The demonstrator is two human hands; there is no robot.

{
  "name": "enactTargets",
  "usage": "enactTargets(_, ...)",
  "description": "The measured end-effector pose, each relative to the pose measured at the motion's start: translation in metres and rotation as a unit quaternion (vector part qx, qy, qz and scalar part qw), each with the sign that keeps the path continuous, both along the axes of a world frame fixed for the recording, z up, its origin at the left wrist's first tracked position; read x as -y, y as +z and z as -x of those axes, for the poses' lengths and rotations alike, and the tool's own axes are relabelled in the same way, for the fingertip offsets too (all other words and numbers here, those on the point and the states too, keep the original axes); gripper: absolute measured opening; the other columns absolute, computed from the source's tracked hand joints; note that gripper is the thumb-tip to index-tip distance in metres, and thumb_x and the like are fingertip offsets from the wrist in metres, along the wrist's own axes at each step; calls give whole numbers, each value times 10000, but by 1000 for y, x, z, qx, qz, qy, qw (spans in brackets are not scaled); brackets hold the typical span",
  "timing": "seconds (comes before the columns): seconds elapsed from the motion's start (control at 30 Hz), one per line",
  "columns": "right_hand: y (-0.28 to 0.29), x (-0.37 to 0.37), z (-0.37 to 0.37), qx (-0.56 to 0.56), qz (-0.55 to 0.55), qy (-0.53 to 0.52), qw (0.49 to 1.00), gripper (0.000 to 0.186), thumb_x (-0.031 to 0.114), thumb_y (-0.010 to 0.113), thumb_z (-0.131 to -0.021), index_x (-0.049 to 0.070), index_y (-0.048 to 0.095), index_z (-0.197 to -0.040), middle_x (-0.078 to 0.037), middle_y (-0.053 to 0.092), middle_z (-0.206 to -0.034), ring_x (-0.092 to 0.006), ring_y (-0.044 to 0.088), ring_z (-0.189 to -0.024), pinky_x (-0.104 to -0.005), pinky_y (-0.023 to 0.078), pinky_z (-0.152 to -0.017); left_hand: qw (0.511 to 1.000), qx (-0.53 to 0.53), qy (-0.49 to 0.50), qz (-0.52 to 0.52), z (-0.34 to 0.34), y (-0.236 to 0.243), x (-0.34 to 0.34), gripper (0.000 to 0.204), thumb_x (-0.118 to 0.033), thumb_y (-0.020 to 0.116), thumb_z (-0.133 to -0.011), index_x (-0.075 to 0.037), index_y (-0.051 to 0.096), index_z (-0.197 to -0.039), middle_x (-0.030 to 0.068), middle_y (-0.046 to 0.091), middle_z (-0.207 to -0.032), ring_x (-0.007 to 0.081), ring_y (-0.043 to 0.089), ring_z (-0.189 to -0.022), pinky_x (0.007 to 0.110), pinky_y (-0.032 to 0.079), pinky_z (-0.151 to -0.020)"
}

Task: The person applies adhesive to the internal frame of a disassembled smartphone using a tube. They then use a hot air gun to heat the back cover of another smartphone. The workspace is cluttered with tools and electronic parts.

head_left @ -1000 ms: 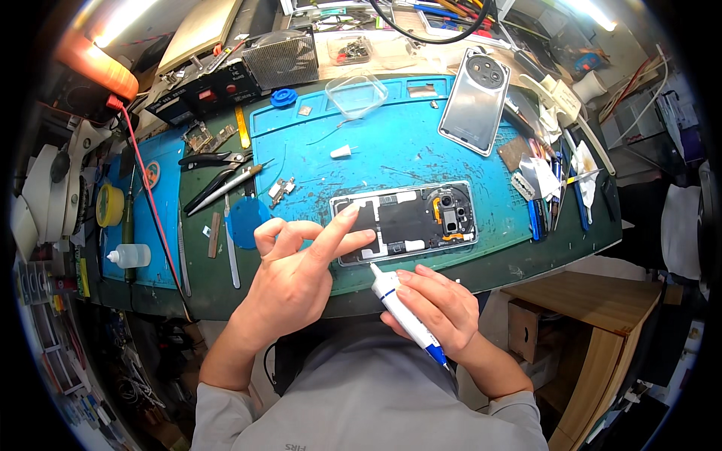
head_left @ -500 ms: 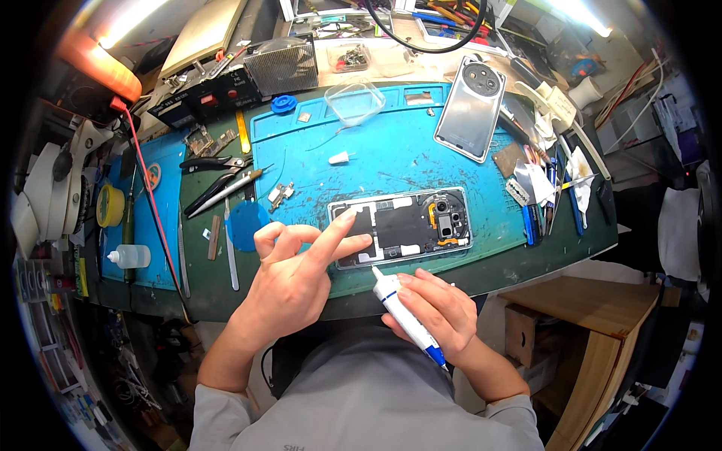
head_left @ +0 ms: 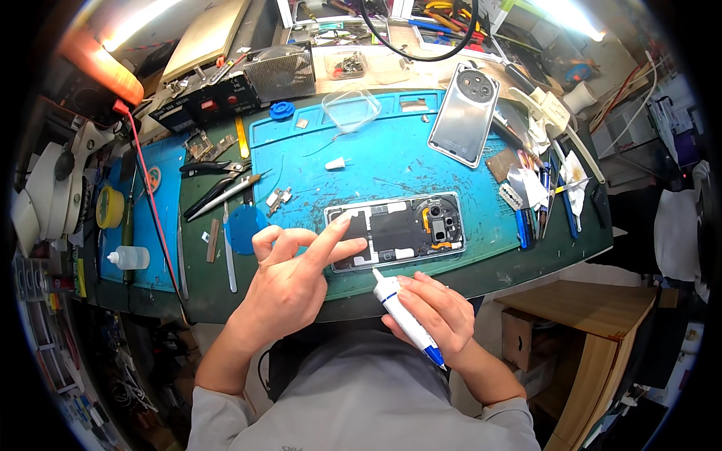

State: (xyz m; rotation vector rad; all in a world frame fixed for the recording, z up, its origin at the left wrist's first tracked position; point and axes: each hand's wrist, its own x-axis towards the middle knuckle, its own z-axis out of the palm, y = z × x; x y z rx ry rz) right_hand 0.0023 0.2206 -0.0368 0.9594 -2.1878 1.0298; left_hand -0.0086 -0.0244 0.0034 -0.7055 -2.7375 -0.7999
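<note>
An opened phone [head_left: 395, 229] lies flat on the blue mat, its black inner parts, orange flex strips and camera block exposed. My left hand [head_left: 286, 293] reaches over its left end, with two fingers stretched out and spread onto the phone and the others bent. In my right hand [head_left: 444, 308] is a white glue tube [head_left: 406, 319] with a blue end, held at a slant. The tube's narrow nozzle points up at the phone's near edge; whether it touches is hard to tell. A small white cap [head_left: 336, 163] rests beyond the phone.
A detached phone back cover [head_left: 460, 124] lies at the back right of the blue mat [head_left: 301, 173]. Tweezers, knives and blades [head_left: 526, 218] crowd the right side. Pliers [head_left: 214, 188], a blue disc [head_left: 244, 229] and a squeeze bottle [head_left: 129, 258] sit on the left.
The whole view has shifted slightly, with the bench items a little lower and to the left. Both hands keep nearly the same pose, and the tube stays in my right hand.
</note>
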Motion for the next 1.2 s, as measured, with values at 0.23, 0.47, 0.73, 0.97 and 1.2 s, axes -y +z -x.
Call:
enactTargets(0.23, 0, -1, 0, 2, 0, 1, 1000, 327, 206, 824, -843, -14, 707, -1055, -151, 723, -991, -263, 752, -858, -373, 648, -767, 1000, -8, 1, -1, 0, 0, -1, 740, 127, 568, -744, -22, 488, -1464, -66, 738, -1219, 144, 569, -981, 356, 260, -943)
enactTargets(0.47, 0, -3, -1, 1, -3, -4, 1000, 337, 208, 823, -845, -15, 703, -1067, -149, 724, -994, -259, 749, -869, -371, 648, -775, 1000, -12, -8, 16, 1, 0, 1, 695, 115, 547, -744, 29, 486, -1431, -48, 743, -1212, 182, 527, -985, 357, 277, -948)
enactTargets(0.73, -1, -7, 0, 2, -3, -6, 1000, 346, 205, 828, -840, -16, 699, -1073, -147, 724, -997, -259, 745, -877, -376, 648, -784, 1000, -14, -7, 14, 1, -1, -1, 704, 121, 543, -737, 36, 481, -1433, -30, 749, -1197, 181, 526, -983, 355, 279, -945)
enactTargets(0.97, -1, -9, -1, 4, 0, -9, 1000, 349, 199, 832, -833, -13, 697, -1075, -147, 724, -1003, -260, 745, -881, -377, 646, -794, 1000, -18, 3, 2, 1, 0, -2, 723, 125, 586, -743, -20, 500, -1446, -48, 745, -1206, 168, 571, -982, 352, 282, -935)
enactTargets(1.2, -2, -10, -1, 1, -1, -11, 1000, 350, 202, 830, -834, -11, 697, -1078, -149, 724, -1006, -259, 745, -881, -374, 647, -792, 1000, -23, -3, 13, 2, -2, -1, 716, 131, 551, -736, 21, 484, -1440, -30, 750, -1194, 178, 547, -983, 354, 283, -947)
